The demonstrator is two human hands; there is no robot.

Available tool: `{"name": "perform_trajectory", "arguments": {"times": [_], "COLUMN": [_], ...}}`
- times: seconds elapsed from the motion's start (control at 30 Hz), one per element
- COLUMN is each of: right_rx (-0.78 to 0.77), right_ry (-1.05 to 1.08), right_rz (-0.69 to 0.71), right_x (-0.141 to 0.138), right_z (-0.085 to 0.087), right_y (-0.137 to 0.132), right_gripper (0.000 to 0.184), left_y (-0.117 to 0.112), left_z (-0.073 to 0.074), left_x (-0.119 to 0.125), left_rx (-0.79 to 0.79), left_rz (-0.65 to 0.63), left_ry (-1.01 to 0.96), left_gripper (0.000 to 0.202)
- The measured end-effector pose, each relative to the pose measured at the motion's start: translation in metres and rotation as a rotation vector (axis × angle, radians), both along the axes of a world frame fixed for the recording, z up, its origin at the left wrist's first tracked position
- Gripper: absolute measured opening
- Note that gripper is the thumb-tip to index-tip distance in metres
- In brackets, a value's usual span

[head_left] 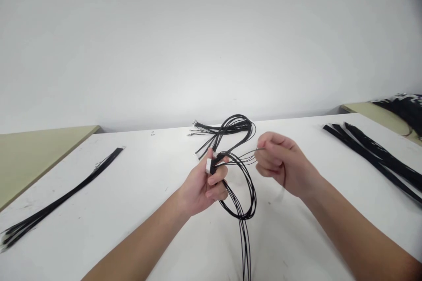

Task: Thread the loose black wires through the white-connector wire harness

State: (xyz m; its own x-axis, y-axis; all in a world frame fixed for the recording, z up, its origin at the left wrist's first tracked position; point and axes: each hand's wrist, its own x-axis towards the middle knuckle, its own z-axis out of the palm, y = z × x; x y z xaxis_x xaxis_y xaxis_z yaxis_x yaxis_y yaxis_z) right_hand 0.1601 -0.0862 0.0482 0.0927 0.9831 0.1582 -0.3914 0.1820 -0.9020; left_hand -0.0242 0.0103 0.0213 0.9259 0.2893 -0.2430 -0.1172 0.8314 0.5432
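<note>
My left hand (206, 182) is closed around a wire harness, and a small white connector (209, 166) sticks out between its thumb and fingers. From that grip the harness's black wires (253, 197) loop to the right, and several strands hang down past the bottom edge of the view. My right hand (283, 160) pinches a single thin wire (249, 153) that runs across from the left hand. The tip of this wire is hidden in the fingers. Behind the hands, more looped black wires (235, 118) with loose ends lie on the table.
The white table (132, 202) meets a pale wall. A bundle of black wires (75, 189) lies at left, and more wire bundles (369, 153) at right. Beige tabletops (42, 149) adjoin on both sides; the right one carries a dark heap of wires (404, 107).
</note>
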Motion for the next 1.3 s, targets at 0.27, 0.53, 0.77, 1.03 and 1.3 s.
{"name": "perform_trajectory", "arguments": {"times": [0.27, 0.53, 0.77, 1.03, 1.3], "right_rx": [0.083, -0.005, 0.140, 0.489, 0.334], "right_ry": [0.367, 0.388, 0.250, -0.947, -0.940], "right_rz": [-0.065, -0.398, -0.521, -0.601, -0.590], "right_x": [0.005, 0.001, 0.008, -0.002, -0.005], "right_z": [0.002, -0.001, 0.009, -0.001, -0.003], "right_y": [0.004, 0.017, 0.006, -0.003, -0.002], "right_gripper": [0.016, 0.020, 0.019, 0.014, 0.011], "left_y": [-0.001, -0.003, -0.003, -0.003, -0.003], "left_z": [-0.002, 0.001, 0.003, 0.007, 0.007], "left_x": [0.001, 0.002, 0.001, 0.001, 0.000], "left_rx": [0.106, 0.122, 0.336, 0.498, 0.524], "left_rz": [0.036, -0.009, -0.012, 0.011, 0.006], "left_ry": [0.143, 0.170, 0.309, 0.366, 0.316], "left_gripper": [0.047, 0.042, 0.051, 0.053, 0.053]}}
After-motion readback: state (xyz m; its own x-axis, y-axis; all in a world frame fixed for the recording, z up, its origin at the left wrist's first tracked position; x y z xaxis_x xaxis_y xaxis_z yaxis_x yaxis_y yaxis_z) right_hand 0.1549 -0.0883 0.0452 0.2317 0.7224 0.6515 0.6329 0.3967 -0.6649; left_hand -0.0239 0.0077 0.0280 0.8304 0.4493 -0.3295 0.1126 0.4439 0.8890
